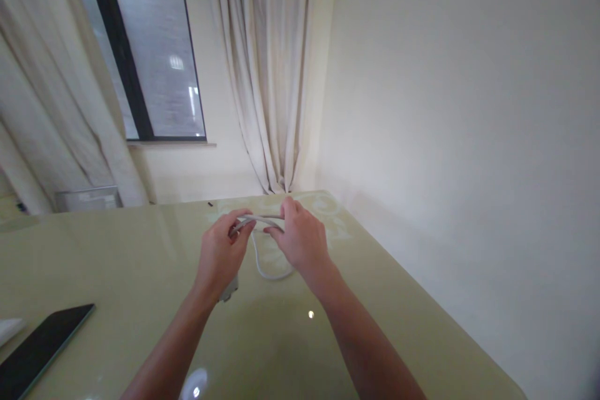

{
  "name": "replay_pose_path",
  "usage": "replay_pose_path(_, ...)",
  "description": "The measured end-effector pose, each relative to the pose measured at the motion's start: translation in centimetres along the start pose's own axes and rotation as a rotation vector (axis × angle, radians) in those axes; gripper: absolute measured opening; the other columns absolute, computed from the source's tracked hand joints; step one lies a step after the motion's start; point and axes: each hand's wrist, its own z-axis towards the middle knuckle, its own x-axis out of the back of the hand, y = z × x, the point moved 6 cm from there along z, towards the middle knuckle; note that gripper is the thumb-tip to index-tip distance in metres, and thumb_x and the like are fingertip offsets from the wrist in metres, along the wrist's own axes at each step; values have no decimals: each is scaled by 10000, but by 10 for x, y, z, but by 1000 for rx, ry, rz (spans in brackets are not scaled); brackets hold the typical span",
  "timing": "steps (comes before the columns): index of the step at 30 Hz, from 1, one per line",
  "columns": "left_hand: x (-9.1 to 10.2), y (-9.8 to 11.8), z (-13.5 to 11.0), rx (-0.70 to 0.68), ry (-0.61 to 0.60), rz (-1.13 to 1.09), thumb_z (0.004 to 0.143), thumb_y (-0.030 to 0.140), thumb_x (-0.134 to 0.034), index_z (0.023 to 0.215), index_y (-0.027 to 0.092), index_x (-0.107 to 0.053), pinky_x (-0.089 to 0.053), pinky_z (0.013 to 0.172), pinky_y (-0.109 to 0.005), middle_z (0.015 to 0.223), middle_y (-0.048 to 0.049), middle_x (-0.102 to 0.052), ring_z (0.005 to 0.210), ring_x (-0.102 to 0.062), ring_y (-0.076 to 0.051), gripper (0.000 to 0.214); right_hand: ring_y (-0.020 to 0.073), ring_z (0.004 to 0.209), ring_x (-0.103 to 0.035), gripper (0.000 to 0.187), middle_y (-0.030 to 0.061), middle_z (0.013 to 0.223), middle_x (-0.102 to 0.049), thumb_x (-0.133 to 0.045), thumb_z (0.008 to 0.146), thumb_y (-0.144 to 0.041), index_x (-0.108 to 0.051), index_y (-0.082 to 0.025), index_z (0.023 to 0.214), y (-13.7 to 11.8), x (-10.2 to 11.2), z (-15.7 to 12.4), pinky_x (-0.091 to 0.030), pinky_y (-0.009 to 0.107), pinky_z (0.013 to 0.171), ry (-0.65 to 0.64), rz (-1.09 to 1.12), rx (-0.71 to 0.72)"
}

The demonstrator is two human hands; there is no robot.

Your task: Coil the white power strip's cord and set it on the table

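Observation:
A white cable (266,220) runs in a few loose strands between my two hands, just above the table (276,350). My left hand (224,247) is closed on the strands at one side, thumb and fingers pinching them. At the other side my right hand (304,234) grips the same cable, its thumb below and fingers above. One loop of the cable hangs down under the hands toward the tabletop. Partly hidden behind my left wrist is a small grey-white object (229,289), perhaps a charger block; I cannot tell its kind for sure.
A dark flat tablet-like slab (44,347) lies at the left, beside a white object (9,329) cut off by the frame. A tiny dark bit (210,204) sits near the far edge. The wall (445,169) borders the table's right side; curtains (272,75) hang behind.

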Motion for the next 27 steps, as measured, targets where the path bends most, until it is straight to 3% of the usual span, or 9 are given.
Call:
replay_pose_path(2, -1, 3, -2, -12, -16, -31, 905, 413, -662, 1049, 217, -753, -439, 624, -267, 812, -6, -699, 652, -584, -155, 260, 272, 869, -732, 525, 89, 945, -774, -740, 885, -613, -661, -254, 1260, 7, -2, 2, -463, 323, 704, -67, -23, -43)
replay_pose_path(5, -2, 11, -4, -57, -26, -47, 889, 388, -684, 1009, 211, -758, -427, 598, -259, 758, 2, -675, 618, -558, -144, 227, 276, 883, -745, 482, 89, 890, -785, -687, 877, -704, -761, -273, 1080, 18, -7, 6, -475, 332, 734, -175, 31, -65)
replay_pose_path(8, -3, 18, -6, -106, -46, -50, 891, 361, -687, 1005, 204, -762, -415, 576, -252, 732, 4, -653, 595, -537, -134, 207, 270, 904, -746, 390, 80, 883, -794, -767, 860, -583, -796, -259, 1075, 29, -8, 9, -497, 347, 794, -180, 196, -60)
replay_pose_path(10, -4, 21, -7, -130, -64, -40, 895, 348, -692, 1007, 204, -764, -407, 566, -248, 722, 9, -638, 585, -527, -128, 196, 253, 891, -741, 371, 72, 890, -795, -811, 835, -395, -782, -225, 1164, 36, -11, 12, -518, 357, 833, -175, 402, -61)
replay_pose_path(13, -5, 22, -7, -151, -102, -37, 902, 357, -701, 1007, 209, -765, -410, 561, -242, 731, 11, -631, 574, -520, -122, 192, 204, 850, -730, 313, 48, 885, -785, -720, 820, -219, -769, -195, 1128, 50, -25, 14, -567, 350, 826, -263, 950, -199)
replay_pose_path(15, -7, 26, -7, -177, -144, -42, 910, 360, -700, 1000, 211, -766, -419, 564, -240, 777, -1, -652, 590, -534, -123, 186, 188, 832, -727, 239, 44, 870, -775, -684, 814, -240, -758, -186, 1035, 57, -37, 14, -592, 349, 802, -320, 1307, -373)
replay_pose_path(17, -10, 32, -10, -217, -186, -39, 904, 374, -720, 993, 212, -767, -423, 569, -240, 828, -16, -669, 618, -553, -128, 191, 174, 796, -720, 201, 51, 852, -767, -724, 799, -320, -740, -173, 935, 57, -45, 13, -589, 325, 769, -342, 1478, -467)
replay_pose_path(23, -22, 46, -18, -267, -278, -43, 967, 428, -664, 944, 225, -775, -423, 595, -252, 828, -22, -650, 630, -552, -131, 232, 96, 590, -578, 445, -43, 619, -620, -943, 567, -387, -744, -147, 885, 53, -65, 16, -448, 215, 577, -255, 1601, -530)
replay_pose_path(27, -28, 36, -18, -239, -289, -41, 979, 463, -635, 958, 231, -766, -435, 633, -261, 864, -29, -656, 690, -593, -149, 267, 115, 641, -621, 389, -34, 662, -616, -857, 717, -508, -676, -175, 807, 62, -64, 20, -482, 228, 617, -256, 1593, -530)
